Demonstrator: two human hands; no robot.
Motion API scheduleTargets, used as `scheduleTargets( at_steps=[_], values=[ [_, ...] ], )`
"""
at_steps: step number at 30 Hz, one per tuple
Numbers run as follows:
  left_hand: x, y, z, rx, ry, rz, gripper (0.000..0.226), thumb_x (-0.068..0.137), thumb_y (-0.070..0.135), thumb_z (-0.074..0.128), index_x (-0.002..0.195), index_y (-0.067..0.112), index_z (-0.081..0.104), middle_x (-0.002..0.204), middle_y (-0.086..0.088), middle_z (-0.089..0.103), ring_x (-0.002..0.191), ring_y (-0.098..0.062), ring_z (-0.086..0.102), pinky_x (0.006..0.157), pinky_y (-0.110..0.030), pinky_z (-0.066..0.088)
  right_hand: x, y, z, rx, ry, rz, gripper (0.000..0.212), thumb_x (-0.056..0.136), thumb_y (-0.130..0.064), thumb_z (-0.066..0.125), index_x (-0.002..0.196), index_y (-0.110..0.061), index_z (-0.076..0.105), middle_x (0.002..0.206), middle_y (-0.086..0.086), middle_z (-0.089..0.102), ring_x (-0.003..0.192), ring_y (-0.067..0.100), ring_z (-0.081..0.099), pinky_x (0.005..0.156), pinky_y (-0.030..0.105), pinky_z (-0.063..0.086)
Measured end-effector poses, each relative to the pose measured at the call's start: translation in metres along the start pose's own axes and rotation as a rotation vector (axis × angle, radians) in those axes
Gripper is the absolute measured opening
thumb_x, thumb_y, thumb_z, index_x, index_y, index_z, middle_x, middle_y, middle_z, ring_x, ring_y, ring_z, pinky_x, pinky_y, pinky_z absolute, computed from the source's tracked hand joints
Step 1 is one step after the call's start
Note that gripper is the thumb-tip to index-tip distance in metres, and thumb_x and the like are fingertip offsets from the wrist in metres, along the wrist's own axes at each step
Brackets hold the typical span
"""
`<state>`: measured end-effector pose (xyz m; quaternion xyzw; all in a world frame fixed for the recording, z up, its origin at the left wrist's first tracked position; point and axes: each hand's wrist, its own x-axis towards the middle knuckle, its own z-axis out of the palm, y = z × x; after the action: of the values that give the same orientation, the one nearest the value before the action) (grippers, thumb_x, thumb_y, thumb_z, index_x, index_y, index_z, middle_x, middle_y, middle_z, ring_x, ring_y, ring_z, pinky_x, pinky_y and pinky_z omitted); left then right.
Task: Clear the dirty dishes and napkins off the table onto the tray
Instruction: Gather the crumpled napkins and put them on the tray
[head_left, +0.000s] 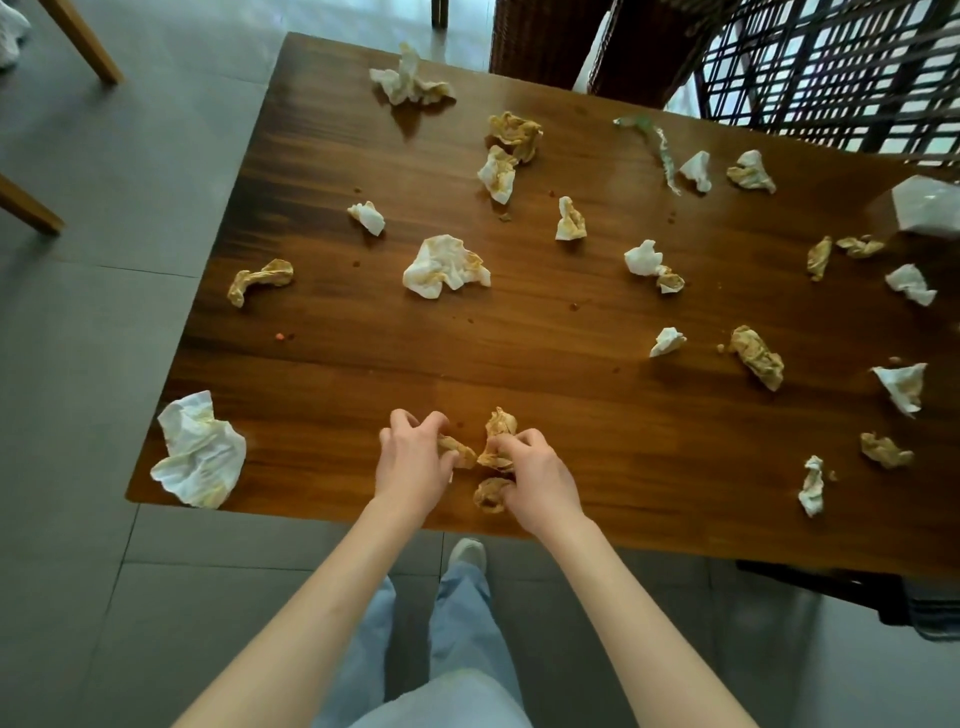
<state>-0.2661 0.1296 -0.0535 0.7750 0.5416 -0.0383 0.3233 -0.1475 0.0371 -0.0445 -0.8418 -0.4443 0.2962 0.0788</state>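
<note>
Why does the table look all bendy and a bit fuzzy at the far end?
Head view: the wide lens curves the table edges; the far napkin and green wrapper look smeared by motion blur; soft light gives a gentle sheen, no hard shadows.

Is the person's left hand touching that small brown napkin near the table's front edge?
Touching: the head view shows the left hand pinching the brown napkin.

A dark wicker chair (550, 47) stood at the top of the frame, a black lattice chair (831, 73) at upper right, and pale wooden legs (83, 41) on the grey tiled floor (104, 322) at upper left.
</note>
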Motion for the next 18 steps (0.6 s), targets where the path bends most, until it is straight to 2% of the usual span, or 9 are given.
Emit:
scheduleTargets(
  at_steps=[4,9,13,18],
  values=[
    [0.001,0.0,0.005,-0.015,0.043,0.036,0.024,0.086,0.024,0.066,0.11,0.021,0.062,0.115,-0.005,0.047,0.107,-0.018,0.045,0.079,-0.02,0.041,0.003,-0.001,0.003,-0.012,0.02,-0.022,0.043,0.085,-0.004,0.063,0.124,-0.023,0.056,0.124,0.0,0.049,0.107,0.017,0.053,0.079,0.02,0.049],
    [0.004,-0.003,0.008,-0.066,0.056,0.081,0.018,0.084,0.017,0.067,0.102,0.018,0.066,0.106,-0.003,0.054,0.101,-0.018,0.051,0.079,-0.023,0.047,0.003,0.001,0.005,-0.02,0.063,-0.098,0.023,0.09,-0.01,0.057,0.111,-0.014,0.065,0.114,0.003,0.055,0.095,0.015,0.057,0.073,0.016,0.046],
    [0.003,-0.008,0.005,-0.121,0.03,0.105,0.017,0.082,0.014,0.07,0.099,0.018,0.068,0.101,0.0,0.054,0.095,-0.015,0.054,0.079,-0.023,0.051,0.003,0.002,0.009,-0.031,0.071,-0.112,0.019,0.09,-0.012,0.056,0.107,-0.014,0.065,0.108,0.003,0.057,0.093,0.015,0.056,0.072,0.017,0.045],
    [-0.005,-0.018,-0.01,-0.225,0.042,0.094,0.012,0.079,0.016,0.073,0.09,0.021,0.068,0.094,0.004,0.053,0.089,-0.012,0.054,0.071,-0.016,0.045,0.005,-0.005,0.009,-0.056,0.067,-0.098,0.019,0.09,-0.011,0.055,0.107,-0.016,0.06,0.1,0.003,0.06,0.09,0.017,0.057,0.072,0.023,0.051]
  ],
)
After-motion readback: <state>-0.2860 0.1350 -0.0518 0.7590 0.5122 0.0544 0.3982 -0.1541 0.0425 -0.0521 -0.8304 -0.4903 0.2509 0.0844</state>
